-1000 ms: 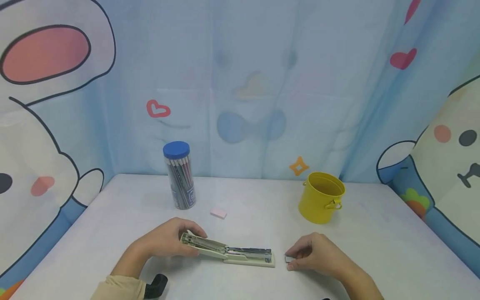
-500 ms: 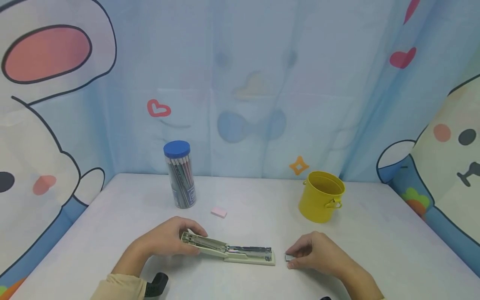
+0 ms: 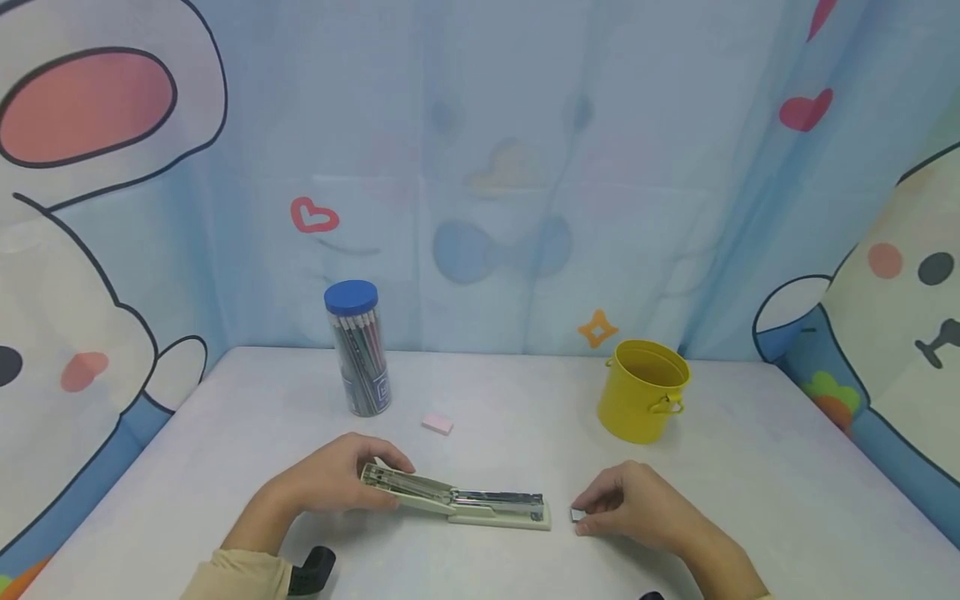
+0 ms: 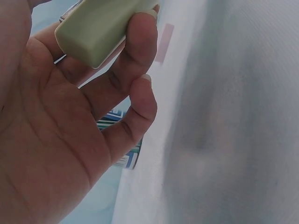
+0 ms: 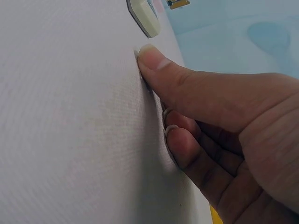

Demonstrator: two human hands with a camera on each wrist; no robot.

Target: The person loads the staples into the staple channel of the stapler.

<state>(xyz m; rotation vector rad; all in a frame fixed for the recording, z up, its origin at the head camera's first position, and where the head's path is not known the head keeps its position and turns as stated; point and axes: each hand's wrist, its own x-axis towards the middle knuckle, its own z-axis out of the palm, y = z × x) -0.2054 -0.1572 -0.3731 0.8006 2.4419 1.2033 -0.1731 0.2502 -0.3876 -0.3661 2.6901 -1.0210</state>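
A pale green stapler (image 3: 498,511) lies opened out flat, its metal staple channel showing on the right half. My left hand (image 3: 337,475) grips the raised left half; in the left wrist view the fingers curl round the stapler's green end (image 4: 91,37). Just right of the stapler, my right hand (image 3: 637,508) pinches a small silvery piece (image 3: 577,515) between thumb and fingers, low at the tabletop. It looks like a short strip of staples, mostly hidden by the fingers. In the right wrist view the thumb (image 5: 156,60) covers most of it.
A clear tub of pencils (image 3: 362,358) with a blue lid stands at the back left. A pink eraser (image 3: 437,424) lies behind the stapler. To the back right is a yellow bucket (image 3: 637,404). A patterned curtain (image 3: 510,167) hangs behind the white table (image 3: 510,400).
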